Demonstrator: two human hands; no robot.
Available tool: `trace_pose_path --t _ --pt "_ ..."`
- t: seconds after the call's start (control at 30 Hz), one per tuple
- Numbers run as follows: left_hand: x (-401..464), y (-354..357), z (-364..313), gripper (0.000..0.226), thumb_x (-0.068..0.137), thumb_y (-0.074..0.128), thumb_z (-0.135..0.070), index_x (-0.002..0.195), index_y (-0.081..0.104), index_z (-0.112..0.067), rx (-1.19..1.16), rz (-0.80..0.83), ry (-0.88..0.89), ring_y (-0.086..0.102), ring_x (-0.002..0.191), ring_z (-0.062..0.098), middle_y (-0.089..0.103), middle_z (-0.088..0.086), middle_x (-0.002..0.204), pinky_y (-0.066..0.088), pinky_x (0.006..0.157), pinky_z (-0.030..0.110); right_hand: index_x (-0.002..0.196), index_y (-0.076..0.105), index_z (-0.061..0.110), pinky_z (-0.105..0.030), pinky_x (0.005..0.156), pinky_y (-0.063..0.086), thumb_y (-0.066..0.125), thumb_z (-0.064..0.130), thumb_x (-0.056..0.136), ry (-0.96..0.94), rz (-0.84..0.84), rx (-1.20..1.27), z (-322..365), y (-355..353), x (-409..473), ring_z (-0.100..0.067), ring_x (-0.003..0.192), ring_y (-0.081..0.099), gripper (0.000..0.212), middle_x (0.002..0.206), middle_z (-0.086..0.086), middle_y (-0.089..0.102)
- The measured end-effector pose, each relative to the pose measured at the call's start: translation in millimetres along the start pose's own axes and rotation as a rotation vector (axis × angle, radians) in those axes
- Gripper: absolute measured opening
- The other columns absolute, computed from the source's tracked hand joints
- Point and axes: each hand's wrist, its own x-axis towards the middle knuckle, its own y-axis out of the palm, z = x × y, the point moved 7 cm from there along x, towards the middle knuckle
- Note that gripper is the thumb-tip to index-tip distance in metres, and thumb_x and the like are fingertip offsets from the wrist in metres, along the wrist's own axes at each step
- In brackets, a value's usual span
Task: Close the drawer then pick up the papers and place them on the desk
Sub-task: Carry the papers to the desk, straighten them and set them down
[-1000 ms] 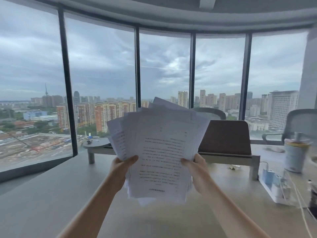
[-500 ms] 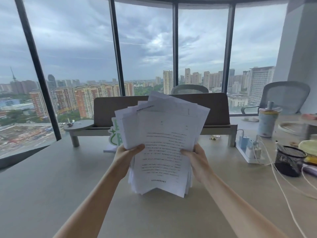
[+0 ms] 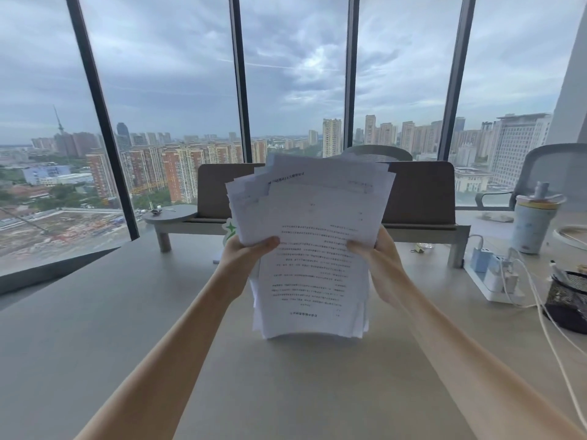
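A thick, loosely fanned stack of printed white papers [image 3: 313,249] stands upright in the middle of the view. Its bottom edge rests on or just above the pale desk [image 3: 111,328]; I cannot tell which. My left hand [image 3: 244,254] grips the stack's left edge and my right hand [image 3: 376,260] grips its right edge, thumbs on the front sheet. No drawer is in view.
A grey monitor riser with a brown panel [image 3: 419,198] stands behind the papers. To the right are a white power strip with chargers [image 3: 495,277], a tumbler [image 3: 533,223], a black mesh pen holder [image 3: 568,300] and white cables [image 3: 546,331]. Office chairs [image 3: 556,173] and floor-to-ceiling windows lie beyond.
The view has tilted down and swung toward the desk. The papers, held in both hands throughout, have come lower, with their bottom edge now at the desk surface.
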Motion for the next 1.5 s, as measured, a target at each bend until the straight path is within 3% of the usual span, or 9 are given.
trace_pose_path --t 0.07,0.3,0.43,0.6,0.73,1.0,1.2,1.4,1.5 --pt "-2 -1 -1 0.027 0.079 0.078 -0.003 0.106 0.072 -0.003 0.004 0.021 -0.004 0.074 0.091 0.031 0.077 0.011 0.098 0.059 0.085 0.052 0.123 0.058 0.016 -0.025 0.077 0.056 0.064 -0.001 0.087 -0.019 0.01 -0.004 3 3 1 -0.013 0.101 0.072 0.04 0.113 0.001 0.073" --pt "-5 3 -6 0.038 0.078 0.079 -0.005 0.114 0.069 -0.004 0.011 0.049 0.03 0.069 0.103 0.039 0.074 0.017 0.108 0.058 0.088 0.051 0.124 0.052 0.019 -0.027 0.079 0.054 0.071 0.006 0.087 -0.054 0.009 -0.061 12 8 11 -0.017 0.107 0.068 0.044 0.116 0.0 0.068" --pt "-2 10 -12 0.047 0.071 0.084 -0.012 0.115 0.068 -0.01 0.014 0.057 0.047 0.07 0.102 0.037 0.073 0.017 0.111 0.058 0.087 0.051 0.119 0.051 0.028 -0.041 0.092 0.057 0.075 0.012 0.082 -0.116 0.011 -0.114 23 11 19 -0.014 0.104 0.068 0.047 0.108 0.007 0.068" --pt "2 16 -22 0.027 0.076 0.083 -0.011 0.101 0.073 -0.011 0.013 -0.033 0.056 0.074 0.093 0.034 0.077 0.012 0.1 0.06 0.083 0.049 0.12 0.046 0.033 -0.052 0.096 0.054 0.073 0.012 0.081 -0.175 0.007 -0.169 37 17 23 -0.021 0.106 0.068 0.052 0.107 0.004 0.068" --pt "5 17 -23 0.015 0.08 0.079 -0.012 0.095 0.075 -0.011 0.014 -0.041 0.069 0.075 0.083 0.027 0.078 0.008 0.091 0.061 0.078 0.044 0.121 0.046 0.033 -0.05 0.095 0.054 0.069 0.012 0.085 -0.177 0.001 -0.161 32 16 20 -0.021 0.106 0.067 0.047 0.11 0.002 0.067" --pt "-6 5 34 0.038 0.075 0.081 -0.025 0.11 0.074 -0.012 0.066 0.037 -0.066 0.071 0.101 0.035 0.076 0.013 0.108 0.057 0.089 0.051 0.123 0.053 0.032 -0.053 0.098 0.053 0.065 0.031 0.088 0.01 0.08 -0.203 -45 15 3 -0.015 0.112 0.067 0.038 0.12 0.01 0.069" --pt "-18 1 71 0.031 0.081 0.079 -0.019 0.11 0.075 -0.01 0.075 0.025 -0.136 0.071 0.102 0.034 0.077 0.011 0.107 0.058 0.089 0.047 0.126 0.053 0.034 -0.053 0.098 0.053 0.062 0.029 0.088 0.044 0.076 -0.194 -79 15 -5 -0.015 0.114 0.066 0.039 0.122 0.009 0.069" --pt "-9 10 51 0.008 0.084 0.076 -0.015 0.093 0.077 -0.016 0.1 -0.043 -0.059 0.075 0.085 0.024 0.079 0.004 0.09 0.062 0.076 0.038 0.119 0.053 0.027 -0.054 0.095 0.054 0.06 0.023 0.093 -0.035 -0.025 -0.225 -67 13 4 -0.015 0.109 0.068 0.028 0.116 0.007 0.07" --pt "-5 12 36 0.01 0.084 0.075 -0.014 0.095 0.076 -0.014 0.048 0.0 -0.039 0.075 0.082 0.022 0.079 0.006 0.092 0.062 0.075 0.038 0.116 0.051 0.029 -0.05 0.094 0.055 0.065 0.021 0.09 -0.078 -0.032 -0.217 -43 12 6 -0.015 0.11 0.067 0.03 0.114 0.01 0.069"
